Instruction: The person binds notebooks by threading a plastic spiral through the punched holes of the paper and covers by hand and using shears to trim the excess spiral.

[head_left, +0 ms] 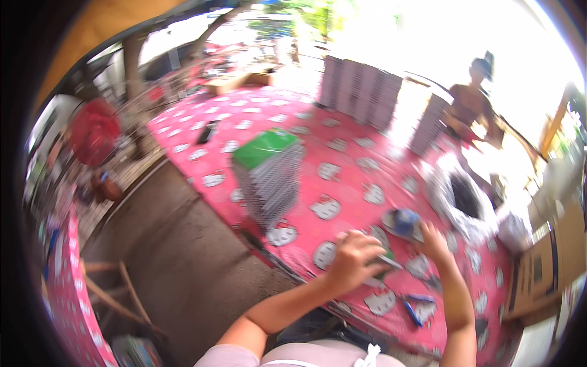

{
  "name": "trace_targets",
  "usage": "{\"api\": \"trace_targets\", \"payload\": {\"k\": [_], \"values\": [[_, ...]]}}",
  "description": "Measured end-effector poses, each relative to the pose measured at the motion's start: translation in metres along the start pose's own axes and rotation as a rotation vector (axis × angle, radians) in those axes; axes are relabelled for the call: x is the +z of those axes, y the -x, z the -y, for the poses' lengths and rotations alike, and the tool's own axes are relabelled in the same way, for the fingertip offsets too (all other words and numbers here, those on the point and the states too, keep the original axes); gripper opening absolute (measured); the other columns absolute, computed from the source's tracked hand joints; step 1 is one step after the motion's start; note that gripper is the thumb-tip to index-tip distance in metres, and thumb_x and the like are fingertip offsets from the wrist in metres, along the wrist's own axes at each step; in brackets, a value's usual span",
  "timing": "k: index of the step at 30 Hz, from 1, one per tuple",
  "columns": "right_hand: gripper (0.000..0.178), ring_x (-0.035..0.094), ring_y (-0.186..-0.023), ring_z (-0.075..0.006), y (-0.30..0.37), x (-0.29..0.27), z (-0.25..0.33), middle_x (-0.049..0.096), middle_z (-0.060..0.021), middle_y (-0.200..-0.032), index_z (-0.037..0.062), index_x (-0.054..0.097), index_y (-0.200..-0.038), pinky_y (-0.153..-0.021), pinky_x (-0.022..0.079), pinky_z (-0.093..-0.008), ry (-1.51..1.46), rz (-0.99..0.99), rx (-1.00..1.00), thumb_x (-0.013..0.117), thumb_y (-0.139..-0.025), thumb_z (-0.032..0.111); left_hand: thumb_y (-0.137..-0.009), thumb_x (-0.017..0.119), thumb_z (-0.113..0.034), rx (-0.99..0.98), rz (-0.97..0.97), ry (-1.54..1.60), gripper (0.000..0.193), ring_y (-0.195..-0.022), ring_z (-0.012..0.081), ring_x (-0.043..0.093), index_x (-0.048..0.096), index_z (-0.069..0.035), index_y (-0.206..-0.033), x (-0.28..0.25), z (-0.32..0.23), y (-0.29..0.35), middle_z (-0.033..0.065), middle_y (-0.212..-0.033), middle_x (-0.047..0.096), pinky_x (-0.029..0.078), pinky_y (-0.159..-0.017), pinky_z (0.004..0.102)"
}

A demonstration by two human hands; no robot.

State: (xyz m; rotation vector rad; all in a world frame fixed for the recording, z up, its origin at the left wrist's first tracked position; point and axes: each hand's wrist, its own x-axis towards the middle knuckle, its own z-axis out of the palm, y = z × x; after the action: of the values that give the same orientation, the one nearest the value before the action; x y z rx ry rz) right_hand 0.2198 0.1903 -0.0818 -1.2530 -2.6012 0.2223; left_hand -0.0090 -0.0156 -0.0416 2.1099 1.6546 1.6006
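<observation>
Both hands are low and right of centre over the bench point(342, 147), which wears a pink cloth dotted with white cartoon faces. Left hand point(356, 260) is curled tight, fingers folded over a small dark green thing point(386, 255) with a slim grey stick point(390, 263) jutting out toward the right; blur hides exactly what either is. Right hand point(435, 241) sits just beside it, fingers loosely spread and reaching up-bench, fingertips at the edge of a blue, round-topped object point(405, 221) resting on a grey disc. Whether it actually grips that, I cannot tell.

So the blue piece lies just ahead of the right hand, a touch further from the left. The stick's long axis runs left to right, pointing at the right wrist.

Further off: a tall stack with a green top point(269, 174) up-left, blue-handled scissors point(417, 309) near the front edge, a foil-lined bag point(465, 196) to the right, another person point(474, 107) at the far end.
</observation>
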Motion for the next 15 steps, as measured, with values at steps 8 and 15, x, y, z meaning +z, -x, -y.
{"api": "trace_targets", "payload": {"k": [8, 15], "values": [[0.032, 0.062, -0.089, -0.0263, 0.025, 0.027, -0.055, 0.062, -0.0144, -0.093, 0.0023, 0.056, -0.112, -0.073, 0.05, -0.0393, -0.493, -0.255, -0.101, 0.061, -0.081, 0.011, -0.066, 0.077, -0.031, -0.1, 0.098, -0.049, 0.033, -0.106, 0.0235, 0.05, 0.066, -0.013, -0.091, 0.018, 0.006, 0.01, 0.0009, -0.091, 0.061, 0.035, -0.095, 0.0454], [0.041, 0.063, -0.077, -0.0291, 0.027, -0.053, 0.051, 0.064, -0.0149, -0.091, -0.0022, 0.06, -0.104, -0.076, 0.048, -0.0414, -0.722, -0.027, -0.275, 0.075, -0.068, 0.007, -0.068, 0.075, -0.035, -0.125, 0.182, -0.016, 0.035, -0.104, 0.0235, 0.051, 0.063, -0.011, -0.09, 0.016, 0.011, 0.006, 0.0018, -0.092, 0.061, 0.036, -0.092, 0.0454]]}}
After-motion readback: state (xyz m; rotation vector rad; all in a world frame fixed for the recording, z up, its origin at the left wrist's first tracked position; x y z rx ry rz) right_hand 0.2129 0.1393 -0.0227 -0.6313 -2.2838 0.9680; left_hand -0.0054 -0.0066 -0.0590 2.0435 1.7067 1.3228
